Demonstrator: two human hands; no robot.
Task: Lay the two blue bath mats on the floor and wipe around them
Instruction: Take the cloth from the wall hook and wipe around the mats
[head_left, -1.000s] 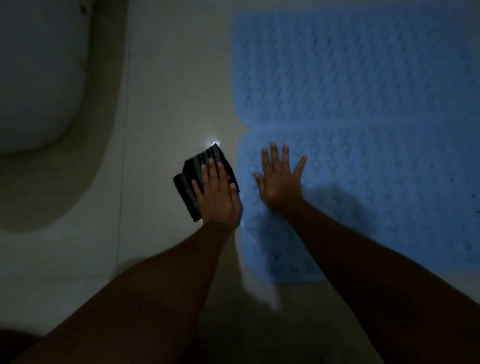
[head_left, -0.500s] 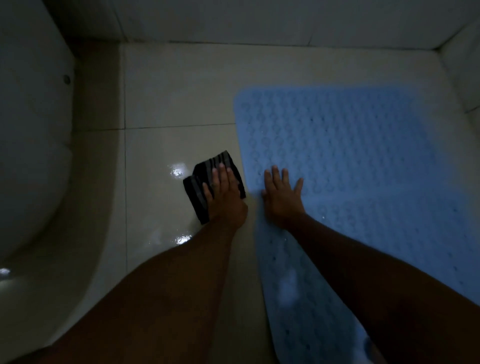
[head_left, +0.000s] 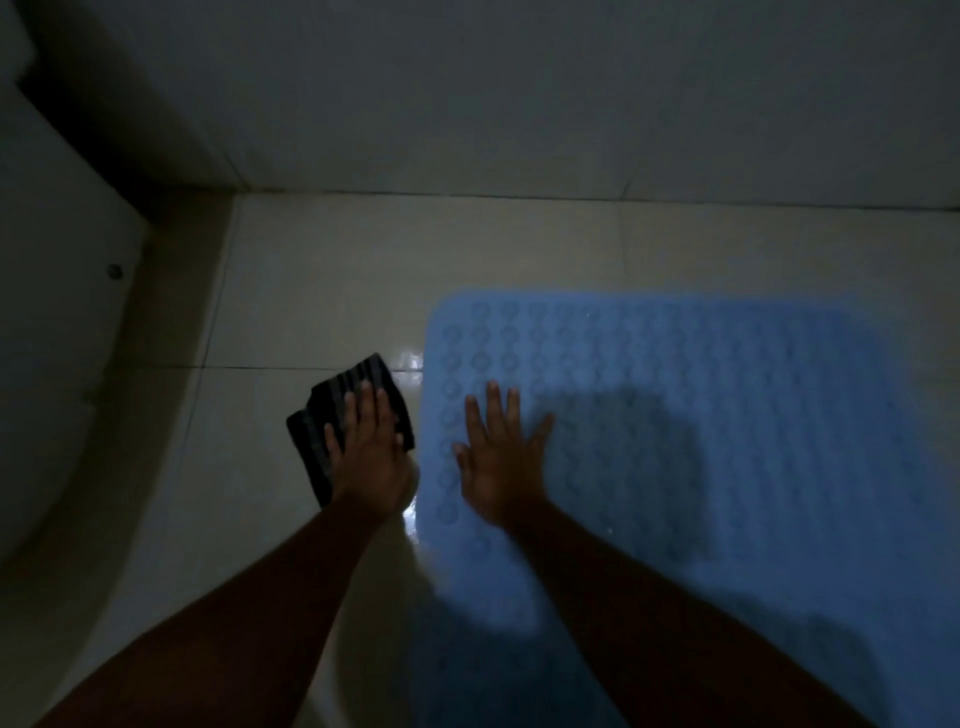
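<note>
blue bath mat (head_left: 727, 415) under flat right hand (head_left: 501, 462); left hand (head_left: 371, 457) presses striped cloth (head_left: 340, 415) flat.

Dim, grainy and soft all over, with a bluish-grey cast. Small glare spots gleam on the floor (head_left: 322, 291) along the left edge of the mat (head_left: 753, 364). A blurred shadow lies on the mat right of the right hand (head_left: 498, 462). The forearms (head_left: 260, 623) and the picture's corners sink near black.

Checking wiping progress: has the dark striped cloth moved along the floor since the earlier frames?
Yes. The dark striped cloth under the left hand slid forward toward the wall; its far corner now reaches the grout line.
</note>
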